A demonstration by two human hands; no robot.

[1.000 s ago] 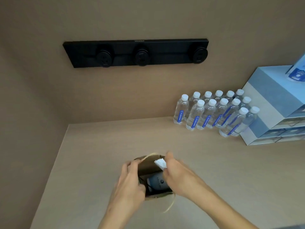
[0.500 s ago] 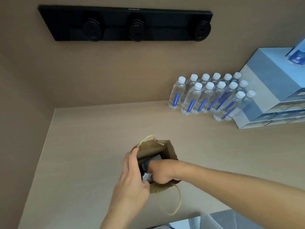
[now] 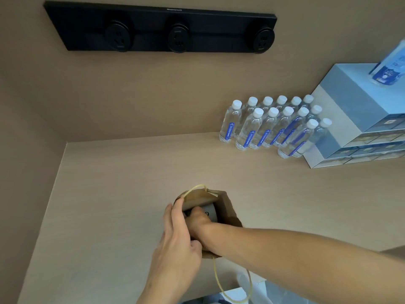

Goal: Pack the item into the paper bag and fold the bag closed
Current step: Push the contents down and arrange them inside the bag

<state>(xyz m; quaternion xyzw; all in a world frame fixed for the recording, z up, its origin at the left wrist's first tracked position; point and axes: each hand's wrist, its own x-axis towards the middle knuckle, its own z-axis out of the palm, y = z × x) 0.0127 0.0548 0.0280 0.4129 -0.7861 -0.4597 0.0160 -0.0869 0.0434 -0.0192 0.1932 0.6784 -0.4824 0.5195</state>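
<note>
A small brown paper bag (image 3: 229,212) with yellow cord handles stands open on the beige counter (image 3: 122,194), near its front edge. A grey, rounded item (image 3: 210,211) lies inside the bag. My right hand (image 3: 200,219) reaches down into the bag's mouth and rests on the item; its fingers are partly hidden, so its grip is unclear. My left hand (image 3: 178,240) grips the bag's left rim and keeps the mouth apart. One cord handle arches over the far rim, the other hangs past the counter's front edge.
Several water bottles (image 3: 271,126) stand in rows at the back right, next to stacked blue-and-white boxes (image 3: 355,119). A black socket strip (image 3: 162,29) is mounted on the back wall. A side wall bounds the counter on the left. Pale objects lie below the front edge.
My right hand, which held a white piece above the bag a second ago, has gone down inside the bag. My left hand stays on the rim. The camera has tilted down.
</note>
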